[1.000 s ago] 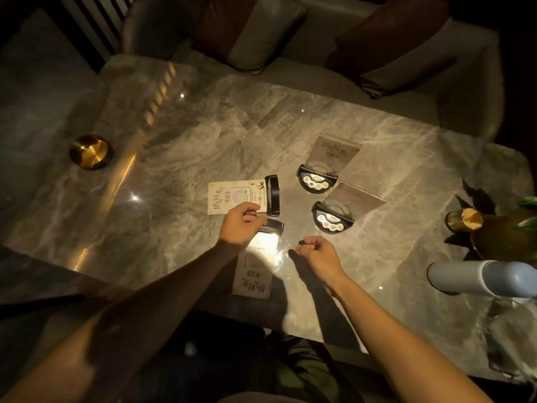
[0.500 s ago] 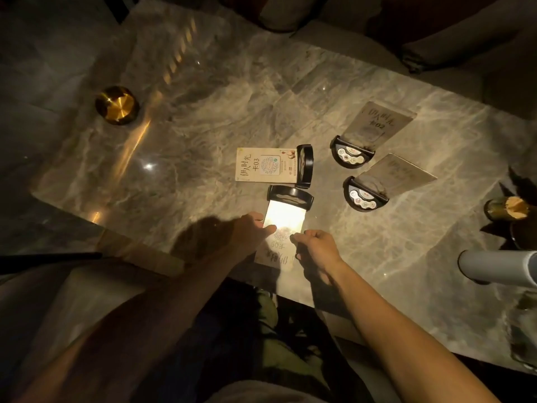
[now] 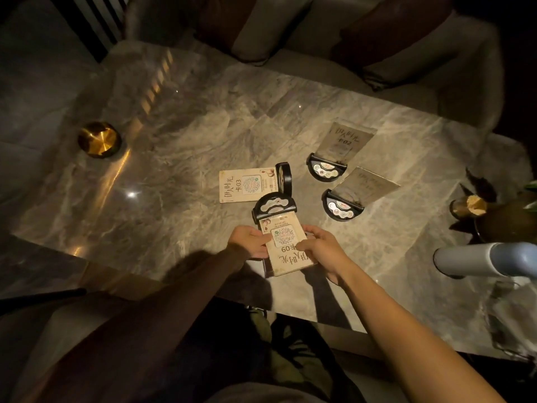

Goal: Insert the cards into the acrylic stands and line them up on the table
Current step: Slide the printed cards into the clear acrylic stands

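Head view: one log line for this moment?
left hand: holding card 09 | right hand: same | stand base: attached | table

"03", "09", "02" on three cards (image 3: 249, 186)

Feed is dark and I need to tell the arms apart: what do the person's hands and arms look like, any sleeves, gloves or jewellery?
Both the left hand and the right hand are bare, without gloves. Both forearms are uncovered as far as the frame shows; no sleeve edge is visible. I see no watch, ring or bracelet, though the left arm lies in deep shadow, so small details there could be missed.
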Demonstrator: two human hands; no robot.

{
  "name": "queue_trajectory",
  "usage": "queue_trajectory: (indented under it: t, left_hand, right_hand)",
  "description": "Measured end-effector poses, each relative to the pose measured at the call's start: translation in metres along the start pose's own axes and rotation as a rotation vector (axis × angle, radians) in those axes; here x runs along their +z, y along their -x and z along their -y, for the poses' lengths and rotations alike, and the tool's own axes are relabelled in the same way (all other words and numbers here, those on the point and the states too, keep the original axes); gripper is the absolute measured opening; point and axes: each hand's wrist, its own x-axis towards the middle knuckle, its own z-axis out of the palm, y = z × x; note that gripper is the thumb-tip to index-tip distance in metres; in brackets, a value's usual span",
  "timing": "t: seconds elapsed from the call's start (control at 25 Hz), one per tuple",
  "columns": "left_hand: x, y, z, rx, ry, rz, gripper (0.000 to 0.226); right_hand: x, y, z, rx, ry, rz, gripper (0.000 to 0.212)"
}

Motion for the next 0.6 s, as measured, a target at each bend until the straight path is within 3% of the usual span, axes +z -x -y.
queue_trajectory:
  t: [0.2,0.32,0.4,0.48,0.6]
  left_hand:
    - [0.005,0.003,-0.017,0.115,-0.351,0.124,0.029]
    - [0.022,0.008,-0.036,0.383,-0.451,-0.007,0.016]
    - [0.035,0.007,-0.05,0.551,-0.452,-0.043,0.036]
    - [0.043,0.0,-0.062,0.685,-0.548,0.022,0.059]
    - [0.055,-0.002,-0.074,0.719,-0.631,0.145,0.051]
  right_hand:
    - [-0.027,0.006,0.043,-0.09,0.262,-0.042,0.034]
    - [-0.045,0.01,0.072,-0.213,0.515,-0.054,0.022]
    - [-0.051,0.01,0.088,-0.304,0.676,-0.038,0.018]
    - [-0.055,0.008,0.102,-0.359,0.865,-0.028,0.016]
    - [-0.055,0.007,0.116,-0.415,1.051,-0.052,0.01]
